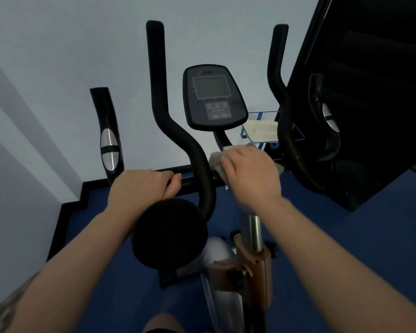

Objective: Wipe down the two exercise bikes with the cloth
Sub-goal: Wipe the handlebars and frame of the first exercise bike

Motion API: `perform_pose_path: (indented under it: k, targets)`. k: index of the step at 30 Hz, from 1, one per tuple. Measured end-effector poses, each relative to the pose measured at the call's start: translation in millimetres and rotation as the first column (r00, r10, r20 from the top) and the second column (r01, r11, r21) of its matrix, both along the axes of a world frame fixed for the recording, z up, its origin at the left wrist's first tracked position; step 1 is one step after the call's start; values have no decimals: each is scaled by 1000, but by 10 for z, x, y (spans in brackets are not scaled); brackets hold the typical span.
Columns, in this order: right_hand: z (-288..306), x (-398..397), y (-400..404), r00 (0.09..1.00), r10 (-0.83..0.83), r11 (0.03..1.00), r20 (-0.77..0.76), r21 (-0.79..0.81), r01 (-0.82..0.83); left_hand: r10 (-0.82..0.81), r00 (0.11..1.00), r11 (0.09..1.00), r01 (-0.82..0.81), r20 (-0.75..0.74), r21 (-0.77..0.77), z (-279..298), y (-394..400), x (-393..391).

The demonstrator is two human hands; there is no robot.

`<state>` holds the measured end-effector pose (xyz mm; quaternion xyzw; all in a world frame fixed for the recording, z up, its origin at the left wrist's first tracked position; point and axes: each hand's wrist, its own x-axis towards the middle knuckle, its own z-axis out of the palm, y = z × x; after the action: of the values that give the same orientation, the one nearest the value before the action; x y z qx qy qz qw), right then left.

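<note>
An exercise bike stands in front of me, with black handlebars point(175, 131), a console point(213, 97) with a grey screen, and a round black pad point(169, 234) close to me. My left hand point(142, 188) grips the horizontal handlebar bar to the left of the stem. My right hand point(250, 174) presses a white cloth point(215, 162) on the bar at the console stem. The cloth is mostly hidden under that hand. Only one bike is in view.
A pale wall runs behind the bike. A blue wire rack point(271, 133) holding a cream tray sits at the back right. A large black machine point(370, 92) stands at the right. The floor point(346, 236) is blue, and the bike's silver and copper frame point(250, 260) lies below.
</note>
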<state>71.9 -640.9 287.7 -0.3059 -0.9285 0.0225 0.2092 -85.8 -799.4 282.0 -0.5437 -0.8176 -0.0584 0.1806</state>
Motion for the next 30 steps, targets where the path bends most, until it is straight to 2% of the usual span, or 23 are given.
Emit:
perform_pose_path:
  k: [1,3,4,7,9,11,13,17,19,21,24,26,28,30]
  targets:
    - [71,-75,120,999,-35,993,14,-109,36,10,1000,1000,-10,14,-17,-1,2,-2]
    - [87,-128,235,994,-80,956,-69,-288,57,21,1000,999,-20,22,-46,-5,8,-7]
    - [45,-72,189,989,-91,963,-119,-262,58,20,1000,999,-20,20,-47,-9,5,-13]
    - [-369,292,-205,940,-48,998,-337,30,61,-7,1000,1000,7,-5,-22,-32,16,-24]
    - [-601,457,-429,888,-49,995,-458,51,82,-6,1000,1000,6,-17,-18,-38,10,-28]
    - [-588,435,-398,869,-53,997,-492,24,75,-17,1000,1000,17,-26,-23,-51,0,-32]
    - [-395,327,-237,897,-62,998,-439,-41,49,-24,1000,999,23,-18,-29,-50,-1,-34]
    - [-26,86,173,965,-165,956,-204,-273,106,25,1000,999,-24,8,-46,-32,7,-35]
    - [-53,102,117,955,-188,955,-230,-271,123,-3,1000,1000,3,20,-23,-33,-4,-26]
    - [-170,216,-98,937,-161,979,-311,-173,111,-5,1000,1000,6,29,-16,-32,-8,-35]
    - [-281,306,-155,935,-139,990,-325,-63,126,-26,1000,1000,26,11,6,-50,-2,-49]
    - [-204,228,6,933,-226,969,-279,-158,187,-33,999,999,33,10,8,-40,-5,-44]
    - [-57,126,180,939,-300,926,-169,-286,245,-16,1000,1000,16,11,-14,-17,-9,-37]
    - [31,107,230,947,-298,913,-119,-325,246,-4,1000,999,5,17,-35,-12,-9,-33]
